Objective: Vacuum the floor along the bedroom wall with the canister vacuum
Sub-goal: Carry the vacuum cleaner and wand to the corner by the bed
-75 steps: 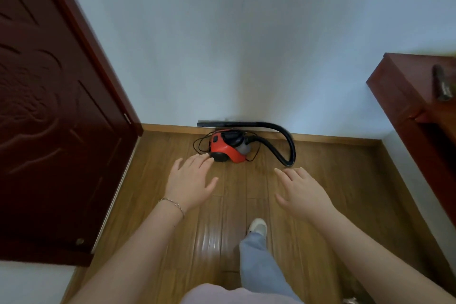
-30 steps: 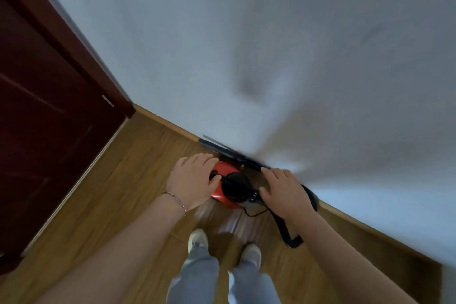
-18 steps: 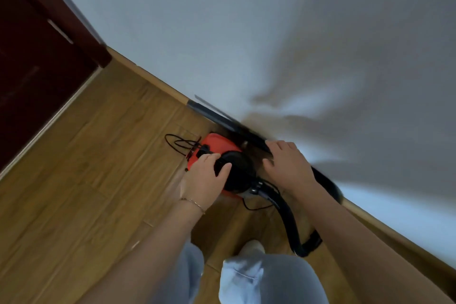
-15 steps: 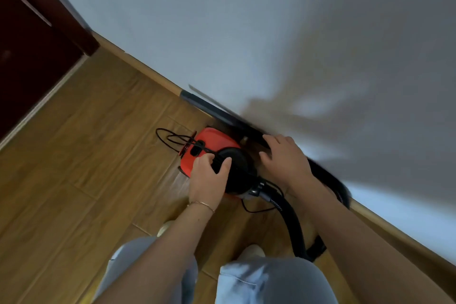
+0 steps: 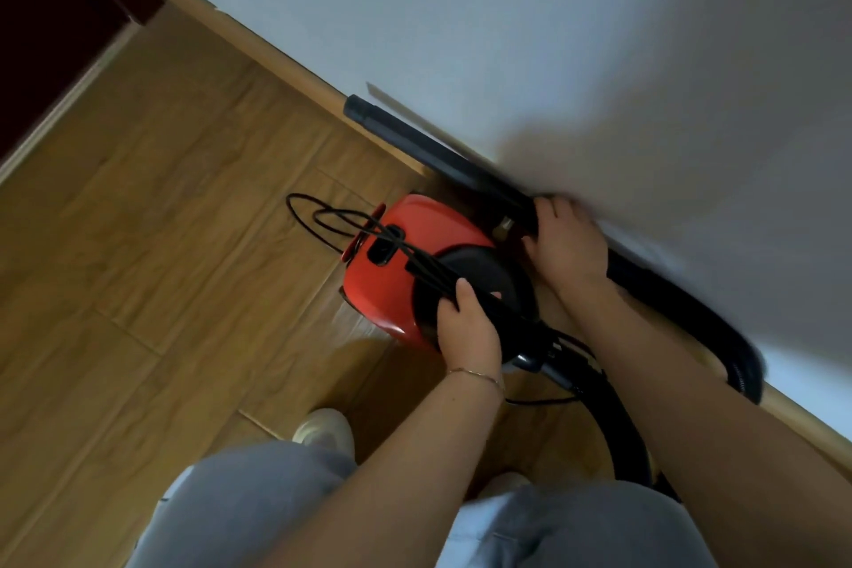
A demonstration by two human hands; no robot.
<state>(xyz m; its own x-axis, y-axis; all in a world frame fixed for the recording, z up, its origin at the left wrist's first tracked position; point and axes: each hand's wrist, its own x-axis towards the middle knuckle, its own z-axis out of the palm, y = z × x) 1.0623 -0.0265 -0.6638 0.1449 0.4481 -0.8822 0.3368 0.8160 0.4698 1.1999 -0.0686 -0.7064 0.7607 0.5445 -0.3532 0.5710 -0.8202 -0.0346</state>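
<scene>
Red canister vacuum [image 5: 405,272] under left fingers [image 5: 446,305]

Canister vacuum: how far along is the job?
Done: little; both hands are on the machine. In hand: left hand grips the red canister's black top handle, right hand grips the wand lying along the baseboard. Left: the cord lies looped on the floor beside the canister, apparently unplugged, so all the vacuuming.

Left hand [image 5: 468,327]: vacuum [image 5: 401,272]; right hand [image 5: 567,244]: perhaps wand [image 5: 415,143].
</scene>
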